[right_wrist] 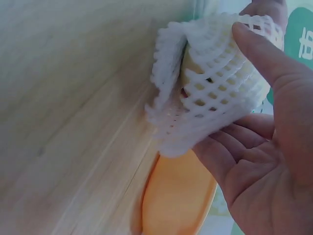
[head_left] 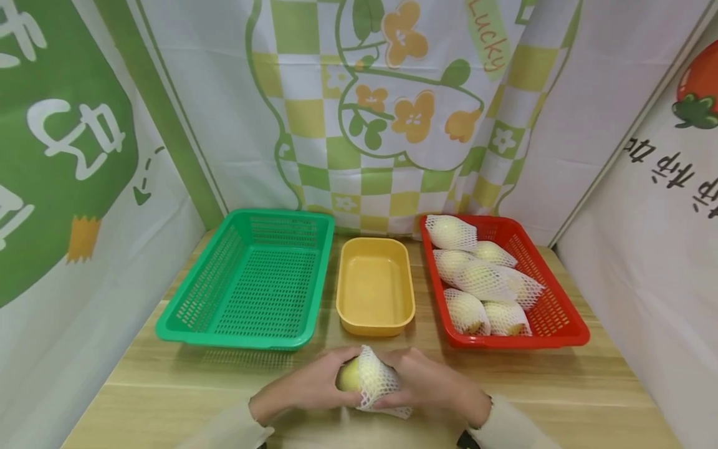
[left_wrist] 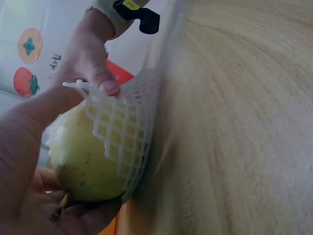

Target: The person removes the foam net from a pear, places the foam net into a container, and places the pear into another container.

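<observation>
A yellow-green pear [head_left: 349, 376] with a short stem and dark specks sits partly inside a white foam net [head_left: 376, 378], low over the front of the table. My left hand [head_left: 321, 381] grips its bare stem end, fingers and thumb curled around the fruit. From the other side, my right hand [head_left: 429, 381] holds the netted part between thumb and fingers. In the right wrist view the net's loose open end [right_wrist: 168, 127] hangs past the fruit. The left wrist view shows the uncovered skin and the stem [left_wrist: 60, 204] near my left palm.
A green basket [head_left: 168, 330] with nothing in it stands at the left, a yellow tub [head_left: 377, 324] in the middle. At the right a red basket [head_left: 552, 312] holds several netted fruits [head_left: 482, 280]. Cloth walls [head_left: 387, 193] enclose the wooden table [head_left: 185, 393] at the back and sides.
</observation>
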{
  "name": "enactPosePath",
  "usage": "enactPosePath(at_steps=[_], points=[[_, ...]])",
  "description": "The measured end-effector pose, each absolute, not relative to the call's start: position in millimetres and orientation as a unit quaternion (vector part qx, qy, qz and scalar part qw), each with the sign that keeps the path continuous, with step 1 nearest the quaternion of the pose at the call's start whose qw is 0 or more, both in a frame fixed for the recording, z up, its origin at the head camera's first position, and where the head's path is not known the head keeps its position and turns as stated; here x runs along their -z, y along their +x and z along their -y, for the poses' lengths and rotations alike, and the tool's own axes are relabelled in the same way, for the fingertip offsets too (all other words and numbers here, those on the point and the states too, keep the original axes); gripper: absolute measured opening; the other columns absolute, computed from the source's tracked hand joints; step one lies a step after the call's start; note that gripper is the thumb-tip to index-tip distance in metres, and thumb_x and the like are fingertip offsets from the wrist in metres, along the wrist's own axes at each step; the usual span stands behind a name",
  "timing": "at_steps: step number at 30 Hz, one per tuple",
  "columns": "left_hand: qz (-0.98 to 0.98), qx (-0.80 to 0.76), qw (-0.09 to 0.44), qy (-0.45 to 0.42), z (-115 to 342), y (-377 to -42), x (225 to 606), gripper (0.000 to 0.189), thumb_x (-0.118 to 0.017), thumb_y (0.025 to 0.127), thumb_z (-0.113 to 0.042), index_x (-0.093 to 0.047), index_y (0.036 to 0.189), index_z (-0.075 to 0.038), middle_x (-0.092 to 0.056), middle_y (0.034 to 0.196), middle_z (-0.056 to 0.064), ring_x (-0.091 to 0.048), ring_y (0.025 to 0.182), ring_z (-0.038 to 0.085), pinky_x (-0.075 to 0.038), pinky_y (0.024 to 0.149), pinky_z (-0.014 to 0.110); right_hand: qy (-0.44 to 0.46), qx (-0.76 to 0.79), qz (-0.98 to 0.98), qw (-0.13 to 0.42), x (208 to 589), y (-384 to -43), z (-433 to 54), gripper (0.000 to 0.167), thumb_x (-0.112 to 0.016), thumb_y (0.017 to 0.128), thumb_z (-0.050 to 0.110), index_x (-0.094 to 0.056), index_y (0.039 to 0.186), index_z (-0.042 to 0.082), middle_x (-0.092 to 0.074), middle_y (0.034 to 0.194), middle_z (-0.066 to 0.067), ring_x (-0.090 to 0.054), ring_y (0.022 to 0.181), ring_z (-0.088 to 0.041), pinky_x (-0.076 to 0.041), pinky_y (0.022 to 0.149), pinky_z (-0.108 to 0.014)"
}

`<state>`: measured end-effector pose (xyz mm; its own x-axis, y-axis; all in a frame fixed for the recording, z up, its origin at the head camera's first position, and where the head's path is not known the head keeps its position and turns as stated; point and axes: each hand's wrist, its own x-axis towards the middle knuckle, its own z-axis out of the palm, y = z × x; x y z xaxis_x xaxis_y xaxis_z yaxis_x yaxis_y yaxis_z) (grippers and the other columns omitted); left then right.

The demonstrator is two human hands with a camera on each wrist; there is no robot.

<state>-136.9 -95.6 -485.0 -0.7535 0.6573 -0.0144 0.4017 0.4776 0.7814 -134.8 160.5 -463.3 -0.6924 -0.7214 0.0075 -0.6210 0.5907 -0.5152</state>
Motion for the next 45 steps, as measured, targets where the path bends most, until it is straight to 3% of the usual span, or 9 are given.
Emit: enactPosePath(at_steps=[4, 11, 16, 23, 29, 36, 45], points=[[-0.848, -0.399, 0.143, 0.319, 89, -137, 486, 0.074, -0.085, 0.08, -0.025, -0.058, 0.145, -0.002, -0.069, 0.135, 0.01, -0.064, 0.108, 0.008, -0.056, 0.089, 0.021, -0.376, 0.25, -0.885, 0.11, 463, -136, -157, 0.068, -0.087, 0.086, 0.042, -0.063, 0.142, 0.011, -0.077, 0.111, 0.003, -0.064, 0.088, 0.007, -0.055, 0.075, -0.011], [-0.847, -0.427, 0.122, 0.291, 91, -136, 486, 0.073, -0.084, 0.073, -0.013, -0.062, 0.141, 0.0, -0.071, 0.132, 0.012, -0.067, 0.11, 0.014, -0.057, 0.089, 0.022, -0.368, 0.276, -0.88, 0.119, 455, -135, -162, 0.064, -0.088, 0.086, 0.026, -0.065, 0.144, 0.009, -0.079, 0.123, -0.004, -0.071, 0.102, 0.001, -0.058, 0.085, -0.013], [-0.843, -0.443, 0.115, 0.283, 96, -135, 488, 0.069, -0.087, 0.076, -0.022, -0.064, 0.14, -0.006, -0.073, 0.129, 0.005, -0.067, 0.11, 0.012, -0.056, 0.091, 0.023, -0.376, 0.287, -0.872, 0.13, 447, -136, -166, 0.045, -0.083, 0.091, 0.016, -0.072, 0.135, 0.01, -0.079, 0.122, -0.001, -0.071, 0.102, 0.001, -0.058, 0.085, -0.013], [-0.837, -0.46, 0.116, 0.273, 106, -132, 490, 0.072, -0.088, 0.083, -0.046, -0.064, 0.14, -0.01, -0.073, 0.129, 0.004, -0.069, 0.106, 0.01, -0.058, 0.086, 0.023, -0.398, 0.274, -0.867, 0.121, 436, -140, -175, 0.019, -0.081, 0.092, 0.009, -0.08, 0.109, 0.016, -0.08, 0.104, 0.009, -0.065, 0.088, 0.008, -0.057, 0.078, -0.012], [-0.843, -0.453, 0.111, 0.267, 115, -131, 493, 0.076, -0.087, 0.084, -0.047, -0.062, 0.141, -0.003, -0.071, 0.13, 0.011, -0.068, 0.105, 0.014, -0.059, 0.083, 0.024, -0.39, 0.254, -0.881, 0.088, 417, -145, -184, 0.017, -0.081, 0.09, 0.003, -0.082, 0.101, 0.016, -0.079, 0.093, 0.009, -0.058, 0.075, 0.007, -0.054, 0.068, -0.012], [-0.851, -0.445, 0.105, 0.258, 117, -130, 494, 0.082, -0.087, 0.084, -0.048, -0.059, 0.144, 0.0, -0.069, 0.135, 0.016, -0.069, 0.108, 0.02, -0.059, 0.085, 0.025, -0.367, 0.231, -0.898, 0.067, 382, -158, -192, 0.01, -0.08, 0.091, 0.006, -0.078, 0.093, 0.015, -0.067, 0.079, 0.011, -0.049, 0.067, 0.001, -0.048, 0.061, -0.016], [-0.854, -0.439, 0.103, 0.259, 116, -130, 494, 0.083, -0.086, 0.084, -0.049, -0.058, 0.144, 0.001, -0.069, 0.136, 0.016, -0.07, 0.11, 0.023, -0.059, 0.084, 0.025, -0.34, 0.237, -0.909, 0.046, 346, -186, -179, 0.005, -0.081, 0.094, 0.02, -0.077, 0.092, 0.017, -0.068, 0.079, 0.01, -0.051, 0.064, -0.002, -0.05, 0.06, -0.018]])
